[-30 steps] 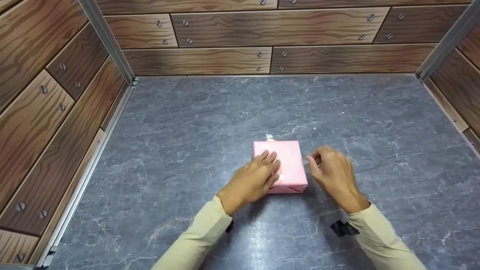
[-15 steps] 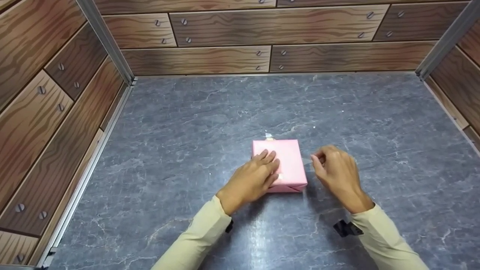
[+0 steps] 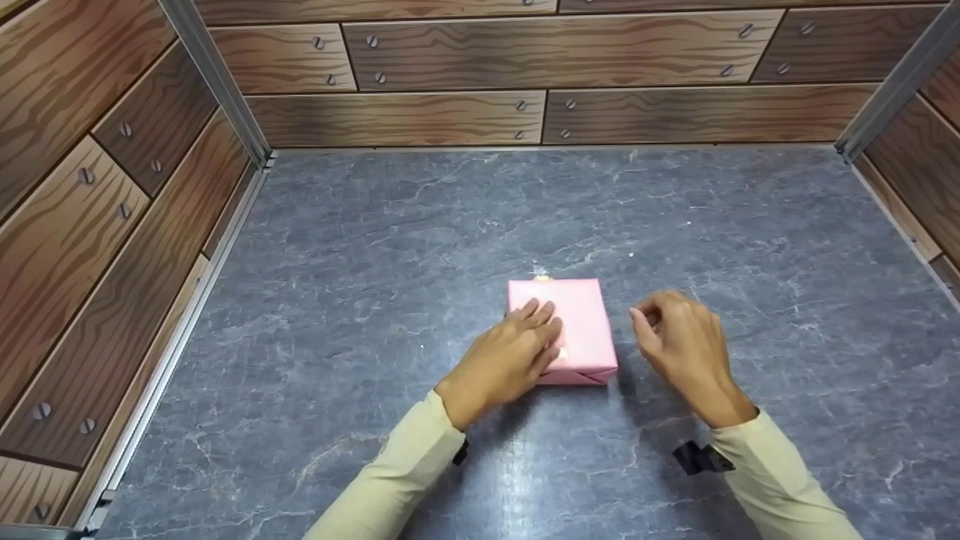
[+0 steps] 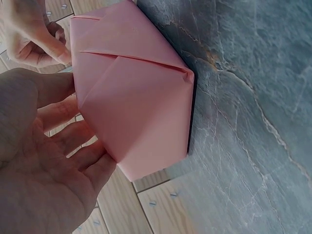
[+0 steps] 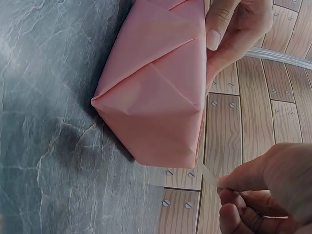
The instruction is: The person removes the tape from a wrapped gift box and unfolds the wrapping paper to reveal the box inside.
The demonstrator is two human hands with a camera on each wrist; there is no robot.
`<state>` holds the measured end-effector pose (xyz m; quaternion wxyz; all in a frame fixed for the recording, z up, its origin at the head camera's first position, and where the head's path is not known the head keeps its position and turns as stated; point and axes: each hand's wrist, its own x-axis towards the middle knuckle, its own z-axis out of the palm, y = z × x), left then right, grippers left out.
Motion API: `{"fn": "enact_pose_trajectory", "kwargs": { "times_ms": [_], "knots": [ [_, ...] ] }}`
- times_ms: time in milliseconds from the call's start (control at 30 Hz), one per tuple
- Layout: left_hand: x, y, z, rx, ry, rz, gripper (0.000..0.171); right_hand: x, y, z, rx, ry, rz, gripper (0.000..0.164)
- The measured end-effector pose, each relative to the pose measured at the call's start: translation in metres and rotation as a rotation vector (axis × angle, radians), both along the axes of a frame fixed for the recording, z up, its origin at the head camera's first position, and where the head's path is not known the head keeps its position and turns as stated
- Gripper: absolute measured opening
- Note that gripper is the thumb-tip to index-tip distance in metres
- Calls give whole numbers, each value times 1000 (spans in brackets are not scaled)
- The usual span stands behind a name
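Note:
A box wrapped in pink paper [image 3: 585, 322] lies on the grey marbled surface, its folded end facing me. My left hand [image 3: 506, 352] rests on its top with fingers spread; the left wrist view shows these fingers [image 4: 80, 141] along the box's edge. Just right of the box is my right hand [image 3: 679, 345], apart from it, thumb and fingers brought together. In the right wrist view, the right hand [image 5: 263, 195] pinches a thin translucent strip of tape [image 5: 208, 173], which stretches from the box's edge to the fingertips.
A small pale piece [image 3: 542, 277] pokes out behind the box's far edge. Wood-print walls [image 3: 450, 60] enclose the grey surface [image 3: 390, 225] at the back and both sides, with metal posts [image 3: 217, 82] in the corners. Dark devices [image 3: 701, 457] sit at the wrists.
My right hand has shifted a little to the right, widening the gap to the box. The left hand and the box stay in place.

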<state>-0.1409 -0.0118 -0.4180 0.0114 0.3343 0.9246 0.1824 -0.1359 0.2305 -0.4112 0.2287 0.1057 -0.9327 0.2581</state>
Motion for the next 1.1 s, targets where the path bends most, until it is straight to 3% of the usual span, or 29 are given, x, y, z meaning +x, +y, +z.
{"fn": "enact_pose_trajectory", "kwargs": {
  "times_ms": [367,900,1100],
  "knots": [
    [0,0,1,-3,-22,3,44,-1,4,-1,12,-5,-10,6],
    [0,-1,1,5,-23,9,43,1,13,2,50,-134,-21,10],
    [0,-1,1,11,-8,8,44,3,6,6,23,-112,17,5]
  ]
}}
